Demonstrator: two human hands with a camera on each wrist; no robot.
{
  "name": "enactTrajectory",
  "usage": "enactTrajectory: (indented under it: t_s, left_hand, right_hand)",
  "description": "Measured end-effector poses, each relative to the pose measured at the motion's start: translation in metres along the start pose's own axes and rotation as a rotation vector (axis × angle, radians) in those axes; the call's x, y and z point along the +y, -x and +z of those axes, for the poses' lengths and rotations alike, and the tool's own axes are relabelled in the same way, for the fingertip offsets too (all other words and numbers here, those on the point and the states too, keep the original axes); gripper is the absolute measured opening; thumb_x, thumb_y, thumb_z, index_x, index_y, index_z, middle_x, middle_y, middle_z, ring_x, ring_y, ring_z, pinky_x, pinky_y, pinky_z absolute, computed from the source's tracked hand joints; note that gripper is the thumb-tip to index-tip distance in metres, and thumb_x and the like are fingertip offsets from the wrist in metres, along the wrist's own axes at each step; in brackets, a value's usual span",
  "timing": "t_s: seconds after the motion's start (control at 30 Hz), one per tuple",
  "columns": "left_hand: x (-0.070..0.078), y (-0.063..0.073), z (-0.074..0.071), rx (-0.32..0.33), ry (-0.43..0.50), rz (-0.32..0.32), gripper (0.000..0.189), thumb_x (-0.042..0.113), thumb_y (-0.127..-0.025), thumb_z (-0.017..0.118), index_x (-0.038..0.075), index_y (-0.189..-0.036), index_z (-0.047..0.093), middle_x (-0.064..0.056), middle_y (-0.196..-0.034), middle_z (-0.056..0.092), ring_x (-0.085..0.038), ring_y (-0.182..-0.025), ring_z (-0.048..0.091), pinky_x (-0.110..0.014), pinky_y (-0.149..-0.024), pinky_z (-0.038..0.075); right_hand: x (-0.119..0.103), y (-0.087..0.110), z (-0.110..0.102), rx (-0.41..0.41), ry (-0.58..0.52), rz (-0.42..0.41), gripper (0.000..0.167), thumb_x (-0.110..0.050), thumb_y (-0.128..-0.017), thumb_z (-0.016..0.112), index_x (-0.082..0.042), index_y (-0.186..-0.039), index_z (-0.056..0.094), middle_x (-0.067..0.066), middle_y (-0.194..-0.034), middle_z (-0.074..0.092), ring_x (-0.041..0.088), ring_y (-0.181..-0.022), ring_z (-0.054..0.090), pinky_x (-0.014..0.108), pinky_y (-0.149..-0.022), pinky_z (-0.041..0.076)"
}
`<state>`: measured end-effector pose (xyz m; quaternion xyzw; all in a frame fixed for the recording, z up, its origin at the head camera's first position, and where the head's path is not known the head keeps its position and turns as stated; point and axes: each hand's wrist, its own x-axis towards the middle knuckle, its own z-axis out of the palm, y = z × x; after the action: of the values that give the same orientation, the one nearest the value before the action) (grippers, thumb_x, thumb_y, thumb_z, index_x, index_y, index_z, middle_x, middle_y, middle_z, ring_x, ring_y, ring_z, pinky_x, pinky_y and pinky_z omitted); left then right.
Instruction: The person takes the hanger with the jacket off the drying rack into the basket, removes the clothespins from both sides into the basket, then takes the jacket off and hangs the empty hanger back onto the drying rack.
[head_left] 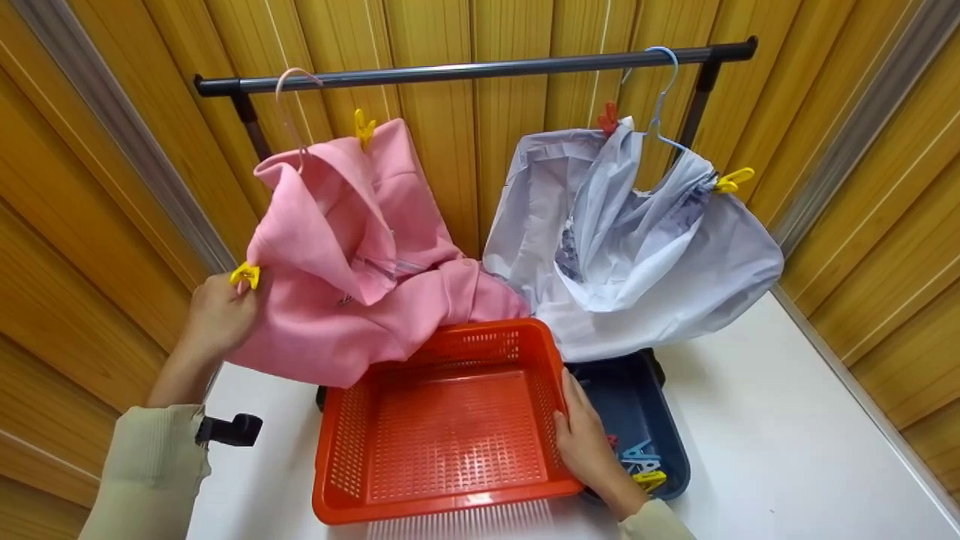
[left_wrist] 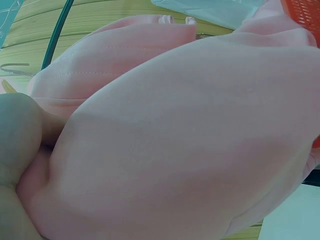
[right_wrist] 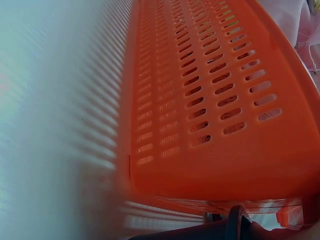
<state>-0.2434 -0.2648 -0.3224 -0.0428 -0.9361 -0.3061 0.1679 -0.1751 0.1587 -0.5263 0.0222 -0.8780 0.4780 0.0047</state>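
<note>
My left hand [head_left: 223, 311] pinches a yellow clothespin [head_left: 245, 275] at the left shoulder of a pink hooded jacket [head_left: 315, 330]. The jacket hangs from a pink hanger [head_left: 285, 97], with another yellow clothespin on its other shoulder. In the left wrist view, pink cloth [left_wrist: 175, 130] fills most of the picture beside the fingers. My right hand [head_left: 585, 431] grips the right rim of a red perforated basket [head_left: 457, 442], which has nothing in it. The basket's slotted side [right_wrist: 200, 100] shows close up in the right wrist view.
A black rail [head_left: 450, 73] spans the back. On its right, a pale garment [head_left: 637, 255] hangs from a blue hanger [head_left: 661, 90] with red and yellow clothespins. A dark blue tray [head_left: 675, 450] holding several clothespins lies partly under the basket. Wood-grain panels surround the white table [head_left: 780, 435].
</note>
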Motion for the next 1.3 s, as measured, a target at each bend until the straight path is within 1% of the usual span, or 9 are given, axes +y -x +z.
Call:
enactTrajectory:
  t_s: [0.23, 0.4, 0.63, 0.7, 0.87, 1.0, 1.03, 1.23, 1.3]
  left_hand:
    - [-0.002, 0.01, 0.007, 0.017, -0.006, 0.012, 0.038, 0.014, -0.098, 0.048, 0.003, -0.061, 0.043, -0.003, -0.057, 0.037, -0.02, -0.059, 0.04, -0.029, -0.054, 0.031]
    - [-0.004, 0.017, 0.01, 0.016, 0.0, 0.003, 0.036, 0.014, -0.098, 0.047, 0.001, -0.064, 0.046, -0.007, -0.059, 0.041, -0.023, -0.061, 0.042, -0.03, -0.055, 0.032]
    - [-0.008, 0.024, 0.017, 0.041, -0.003, 0.044, 0.032, 0.009, -0.095, 0.049, 0.001, -0.064, 0.047, -0.007, -0.058, 0.042, -0.023, -0.06, 0.041, -0.03, -0.056, 0.031]
    - [-0.008, 0.026, 0.019, 0.04, 0.001, 0.046, 0.031, 0.009, -0.095, 0.049, 0.0, -0.066, 0.049, -0.007, -0.059, 0.044, -0.023, -0.061, 0.042, -0.03, -0.056, 0.032]
    - [-0.007, 0.031, 0.022, 0.011, 0.007, 0.02, 0.029, 0.012, -0.096, 0.05, -0.001, -0.071, 0.052, -0.011, -0.063, 0.048, -0.024, -0.063, 0.045, -0.03, -0.057, 0.035]
    - [-0.007, 0.034, 0.025, -0.022, 0.014, -0.007, 0.025, 0.01, -0.096, 0.048, -0.002, -0.076, 0.053, -0.011, -0.064, 0.047, -0.024, -0.064, 0.045, -0.029, -0.057, 0.036]
    - [-0.006, 0.035, 0.026, -0.022, 0.012, -0.006, 0.023, 0.009, -0.096, 0.048, -0.002, -0.076, 0.053, -0.011, -0.064, 0.046, -0.024, -0.065, 0.045, -0.03, -0.057, 0.036]
    - [-0.006, 0.037, 0.031, 0.014, -0.014, 0.042, 0.023, 0.004, -0.092, 0.049, 0.003, -0.069, 0.05, -0.007, -0.061, 0.043, -0.027, -0.065, 0.045, -0.033, -0.059, 0.033]
    - [-0.006, 0.037, 0.032, 0.006, -0.017, 0.041, 0.024, 0.004, -0.092, 0.049, 0.004, -0.069, 0.049, -0.006, -0.06, 0.041, -0.026, -0.064, 0.045, -0.033, -0.058, 0.032]
  right_hand:
    - [0.0, 0.0, 0.0, -0.003, -0.002, 0.003, 0.069, 0.003, -0.097, 0.045, -0.007, -0.155, 0.01, 0.019, -0.161, 0.011, 0.041, -0.146, 0.018, 0.059, -0.113, 0.023]
    - [0.0, 0.0, 0.001, -0.002, -0.003, 0.004, 0.07, 0.003, -0.097, 0.045, -0.009, -0.156, 0.01, 0.018, -0.161, 0.012, 0.041, -0.147, 0.017, 0.059, -0.113, 0.022]
    - [0.002, 0.0, 0.001, 0.013, -0.008, -0.023, 0.07, 0.004, -0.096, 0.047, -0.006, -0.155, 0.011, 0.02, -0.16, 0.014, 0.042, -0.145, 0.02, 0.061, -0.111, 0.026]
    - [0.002, 0.0, 0.001, 0.012, -0.013, -0.021, 0.069, 0.003, -0.096, 0.047, -0.007, -0.155, 0.011, 0.02, -0.16, 0.014, 0.042, -0.145, 0.02, 0.06, -0.111, 0.026]
    - [0.002, -0.001, 0.0, 0.004, -0.013, -0.01, 0.069, 0.002, -0.097, 0.046, -0.008, -0.155, 0.01, 0.019, -0.161, 0.012, 0.041, -0.146, 0.019, 0.06, -0.112, 0.025]
    - [0.002, -0.001, 0.001, 0.001, -0.013, 0.001, 0.07, 0.003, -0.097, 0.046, -0.009, -0.156, 0.01, 0.018, -0.161, 0.012, 0.041, -0.146, 0.02, 0.06, -0.111, 0.026]
    - [0.002, -0.001, 0.001, 0.0, -0.014, 0.003, 0.07, 0.003, -0.097, 0.046, -0.009, -0.156, 0.01, 0.018, -0.161, 0.013, 0.042, -0.146, 0.02, 0.06, -0.111, 0.026]
    - [0.001, -0.002, 0.001, 0.002, -0.019, 0.018, 0.07, 0.003, -0.096, 0.047, -0.009, -0.156, 0.011, 0.017, -0.161, 0.013, 0.041, -0.146, 0.021, 0.059, -0.112, 0.025]
    - [0.001, -0.002, 0.001, 0.002, -0.019, 0.021, 0.07, 0.003, -0.096, 0.047, -0.009, -0.155, 0.011, 0.017, -0.161, 0.013, 0.041, -0.146, 0.02, 0.059, -0.112, 0.024]
